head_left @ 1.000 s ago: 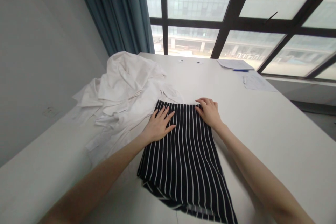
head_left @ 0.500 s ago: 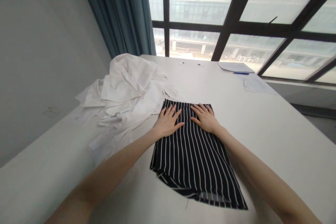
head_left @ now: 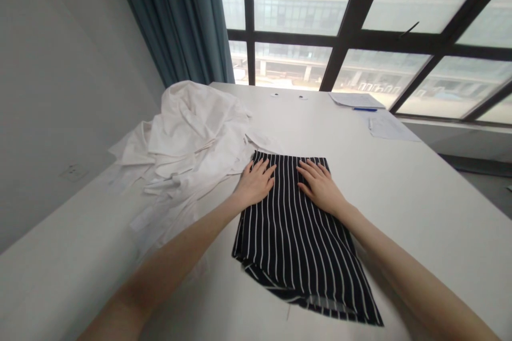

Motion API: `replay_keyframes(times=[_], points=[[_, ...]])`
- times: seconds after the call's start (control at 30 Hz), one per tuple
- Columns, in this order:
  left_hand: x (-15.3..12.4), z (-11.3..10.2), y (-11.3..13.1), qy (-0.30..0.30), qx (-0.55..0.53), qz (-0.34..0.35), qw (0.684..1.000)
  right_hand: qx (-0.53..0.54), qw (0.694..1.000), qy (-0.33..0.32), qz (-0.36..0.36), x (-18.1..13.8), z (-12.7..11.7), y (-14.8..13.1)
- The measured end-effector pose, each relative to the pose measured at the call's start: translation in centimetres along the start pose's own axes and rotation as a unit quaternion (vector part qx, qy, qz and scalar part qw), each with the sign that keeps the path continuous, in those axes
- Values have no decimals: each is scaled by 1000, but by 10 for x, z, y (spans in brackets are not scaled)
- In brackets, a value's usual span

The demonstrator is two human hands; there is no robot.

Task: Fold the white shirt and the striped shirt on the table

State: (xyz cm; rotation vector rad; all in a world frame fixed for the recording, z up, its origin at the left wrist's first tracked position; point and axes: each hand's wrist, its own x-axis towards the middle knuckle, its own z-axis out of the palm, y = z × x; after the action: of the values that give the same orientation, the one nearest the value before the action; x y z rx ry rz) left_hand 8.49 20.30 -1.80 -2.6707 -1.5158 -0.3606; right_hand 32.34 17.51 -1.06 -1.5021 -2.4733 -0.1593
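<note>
A folded black garment with thin white stripes point(head_left: 296, 240) lies flat on the white table point(head_left: 420, 208) in front of me. My left hand point(head_left: 255, 183) rests palm down on its far left part, fingers stretched out. My right hand point(head_left: 320, 185) lies flat on its far right part, fingers spread. Neither hand grips the cloth. The garment's near edge shows layered hems close to the table's front.
A heap of crumpled white garments point(head_left: 188, 133) lies to the left, touching the striped cloth's far left corner. Papers point(head_left: 390, 127) and a blue pen point(head_left: 365, 110) sit at the far right by the window. A blue curtain point(head_left: 180, 16) hangs behind.
Both hands have slid over the far part of the striped garment, first drawing together, then easing slightly back towards me. The cloth lies a little further right and flatter.
</note>
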Motion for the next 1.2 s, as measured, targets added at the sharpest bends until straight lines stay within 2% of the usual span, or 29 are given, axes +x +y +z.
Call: replay_keyframes(times=[0.1, 0.27, 0.4, 0.6, 0.77, 0.87, 0.93, 1.0, 1.1, 1.2], points=[[13, -6, -7, 6, -12, 24, 1000, 46, 998, -25, -27, -12, -9, -20], [31, -5, -24, -33, -13, 118, 992, 141, 976, -114, -120, -33, -27, -69], [31, 4, -34, -47, -1, 97, 994, 190, 944, -185, -197, -47, -39, -98], [29, 8, -35, -44, -9, 82, 996, 177, 924, -198, -274, -55, -35, -107], [28, 7, -33, -24, -22, 73, 997, 226, 899, -215, -307, -49, -40, -108], [25, 4, -32, 15, -21, 43, 999, 273, 891, -223, -285, -44, -52, -103], [22, 0, -29, 42, -7, 28, 999, 286, 909, -189, -236, -42, -59, -92], [16, -6, -22, 50, 12, 27, 998, 276, 939, -123, -165, -42, -61, -74], [-4, -20, -1, 20, 18, 63, 998, 231, 971, -20, -55, -46, -52, -38], [-35, -32, 26, -43, -23, 157, 986, 164, 986, 16, 10, -54, -36, -7]])
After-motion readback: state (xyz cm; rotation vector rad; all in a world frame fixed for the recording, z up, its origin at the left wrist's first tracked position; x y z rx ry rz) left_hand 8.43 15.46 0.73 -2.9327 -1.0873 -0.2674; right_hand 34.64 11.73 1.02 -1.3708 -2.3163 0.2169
